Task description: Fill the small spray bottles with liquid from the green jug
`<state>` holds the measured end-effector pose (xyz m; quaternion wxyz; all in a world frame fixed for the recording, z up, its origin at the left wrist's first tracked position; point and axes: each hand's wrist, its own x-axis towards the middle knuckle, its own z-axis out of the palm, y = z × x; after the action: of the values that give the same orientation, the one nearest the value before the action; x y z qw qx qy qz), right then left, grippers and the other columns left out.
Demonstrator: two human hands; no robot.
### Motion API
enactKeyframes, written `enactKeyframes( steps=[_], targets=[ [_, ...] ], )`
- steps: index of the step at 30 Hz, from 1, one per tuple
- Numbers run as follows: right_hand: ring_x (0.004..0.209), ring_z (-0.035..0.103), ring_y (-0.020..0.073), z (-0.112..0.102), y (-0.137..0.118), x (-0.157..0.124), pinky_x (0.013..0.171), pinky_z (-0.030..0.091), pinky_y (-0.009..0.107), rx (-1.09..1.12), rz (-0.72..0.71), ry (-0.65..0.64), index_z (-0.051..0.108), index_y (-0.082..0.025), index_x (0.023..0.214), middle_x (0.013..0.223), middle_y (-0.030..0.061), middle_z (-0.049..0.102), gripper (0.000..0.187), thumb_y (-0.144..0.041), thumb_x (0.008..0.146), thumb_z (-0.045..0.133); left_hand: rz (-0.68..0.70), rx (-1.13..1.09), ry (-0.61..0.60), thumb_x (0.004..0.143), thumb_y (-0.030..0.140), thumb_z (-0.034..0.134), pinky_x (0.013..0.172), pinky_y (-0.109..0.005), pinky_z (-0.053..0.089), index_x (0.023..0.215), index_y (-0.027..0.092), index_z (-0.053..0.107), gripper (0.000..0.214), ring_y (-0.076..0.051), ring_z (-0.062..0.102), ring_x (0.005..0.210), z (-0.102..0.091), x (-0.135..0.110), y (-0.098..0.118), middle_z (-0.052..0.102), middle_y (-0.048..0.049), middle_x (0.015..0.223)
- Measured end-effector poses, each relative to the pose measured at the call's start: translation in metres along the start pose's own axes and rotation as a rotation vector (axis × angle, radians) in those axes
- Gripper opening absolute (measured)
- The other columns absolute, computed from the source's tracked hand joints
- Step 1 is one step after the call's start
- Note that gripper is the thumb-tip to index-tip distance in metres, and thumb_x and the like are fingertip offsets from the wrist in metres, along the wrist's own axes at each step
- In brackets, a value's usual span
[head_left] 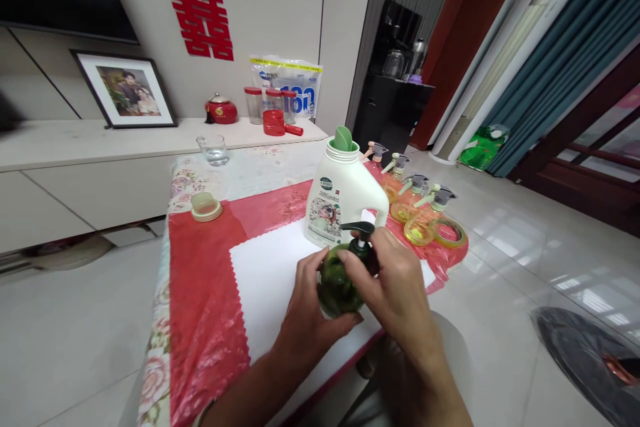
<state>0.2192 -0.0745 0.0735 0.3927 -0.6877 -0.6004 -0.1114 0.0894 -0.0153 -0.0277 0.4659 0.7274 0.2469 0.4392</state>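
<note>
A dark green pump bottle (341, 283) is held in front of me, over the near edge of the white sheet (265, 280). Wrapped round its body is my left hand (311, 307). My right hand (395, 273) grips around the bottle's pump collar, thumb in front; its other fingers are partly hidden. The black pump head (358, 228) points left. Just behind stands a large white detergent jug (345, 193) with a handle, its mouth uncapped and showing a green spout (343, 139). A pale green cap (205, 207) lies on the red plastic cover to the left.
Several clear pump bottles (420, 223) line the table's right side beside a tape roll (450, 232). A glass cup (215, 150) stands at the back left. Red plastic (200, 307) covers a floral tablecloth (157, 373). Red-lidded jars (254, 105) stand on the cabinet behind.
</note>
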Motion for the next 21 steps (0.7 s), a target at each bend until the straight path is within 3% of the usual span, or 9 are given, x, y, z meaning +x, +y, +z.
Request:
enactKeyframes(
  steps=[5,13,21],
  targets=[
    [0.064,0.049,0.0116,-0.021,0.022,-0.003,0.059,0.036,0.026,-0.024,0.076,0.007,0.061,-0.018,0.091,0.077,0.0004,0.058,0.025,-0.043,0.095,0.060,-0.009,-0.084,-0.158,0.071,0.014,0.078,0.099,-0.052,0.055,0.148,0.032,0.031,0.092,-0.034,0.047,0.133,0.009,0.001,0.000,0.041,-0.0134,0.143],
    [0.061,0.048,0.0127,-0.049,0.074,-0.007,0.058,0.035,0.025,-0.256,0.209,0.135,0.068,-0.017,0.104,0.074,0.0019,0.059,0.048,-0.062,0.093,0.055,-0.010,0.072,-0.143,0.076,0.005,0.060,0.088,-0.045,0.059,0.139,0.032,0.043,0.071,-0.027,0.057,0.118,0.006,-0.007,-0.023,0.049,-0.0104,0.134],
    [0.071,0.048,0.0183,-0.028,0.145,-0.003,0.065,0.033,0.029,-0.432,0.248,0.207,0.055,-0.017,0.079,0.075,0.0057,0.054,0.053,-0.067,0.092,0.044,-0.039,0.080,-0.127,0.079,0.005,0.054,0.085,-0.041,0.058,0.134,0.031,0.047,0.062,-0.024,0.060,0.112,0.004,-0.012,-0.029,0.053,-0.0089,0.129]
  ],
)
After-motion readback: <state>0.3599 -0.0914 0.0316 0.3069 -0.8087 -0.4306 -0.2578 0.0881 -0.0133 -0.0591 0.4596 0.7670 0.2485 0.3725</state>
